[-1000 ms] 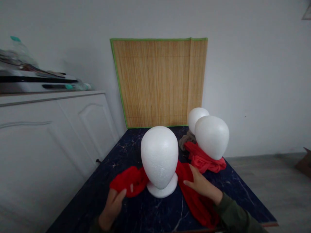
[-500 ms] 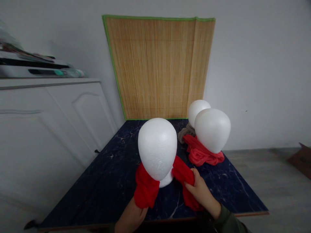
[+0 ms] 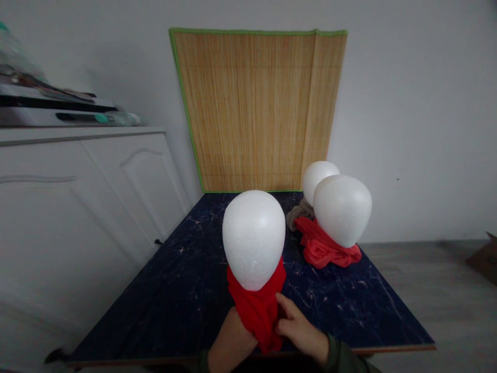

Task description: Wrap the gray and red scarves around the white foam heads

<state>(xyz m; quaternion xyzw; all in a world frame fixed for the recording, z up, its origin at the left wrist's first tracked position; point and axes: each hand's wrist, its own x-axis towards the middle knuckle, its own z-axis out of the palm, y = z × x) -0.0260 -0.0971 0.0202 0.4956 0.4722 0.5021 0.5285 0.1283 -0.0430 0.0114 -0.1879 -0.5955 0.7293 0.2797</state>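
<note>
A white foam mannequin head (image 3: 254, 238) stands upright near the front of the table. Round its neck goes a red scarf (image 3: 258, 305), its two ends brought together in front and hiding the neck. My left hand (image 3: 232, 339) is at the scarf's lower left, its fingers partly behind the cloth and closed on it. On the right side, my right hand (image 3: 297, 326) pinches the scarf's edge between thumb and fingers.
Two more foam heads (image 3: 341, 210) stand at the back right, with a coral-red scarf (image 3: 330, 251) and a grey-brown cloth (image 3: 298, 213) at their bases. A white cabinet (image 3: 128, 207) borders the dark blue marbled table (image 3: 174, 290) on the left. A bamboo mat (image 3: 256, 109) hangs behind.
Both hands have moved inward, bringing the scarf's ends together in front of the head's neck. The neck, visible before, is now covered by red cloth.
</note>
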